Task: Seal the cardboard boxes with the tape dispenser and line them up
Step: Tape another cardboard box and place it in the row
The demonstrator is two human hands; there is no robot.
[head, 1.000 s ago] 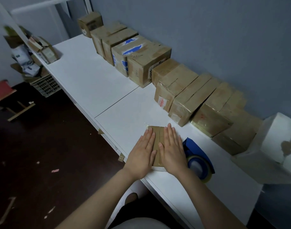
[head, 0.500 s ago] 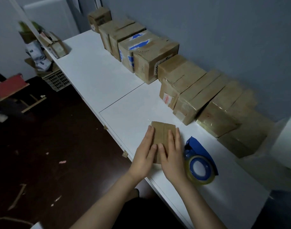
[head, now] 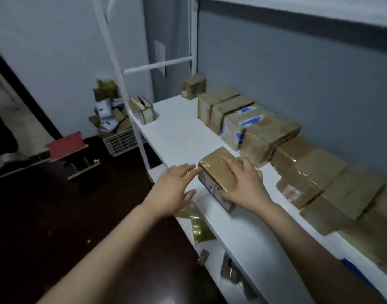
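Note:
A small taped cardboard box (head: pixel 216 172) sits tilted near the front of the white table (head: pixel 177 137). My right hand (head: pixel 243 187) grips it, fingers over its top and thumb on the near side. My left hand (head: pixel 172 189) is open just left of the box, its fingertips at the box's left edge. A row of sealed boxes (head: pixel 265 137) runs along the grey wall behind. Only a blue corner of the tape dispenser (head: pixel 352 268) shows at the lower right.
An open box (head: pixel 144 110) stands at the table's far left edge and a lone box (head: pixel 193 85) at the far end. On the dark floor are a crate of packages (head: pixel 120 141) and a red stool (head: pixel 65 145). A white frame post (head: pixel 131 119) rises beside the table.
Both hands lay flat on the box next to the dispenser. Now the right hand grips it, tilted and further left along the table; the left hand has come off its top.

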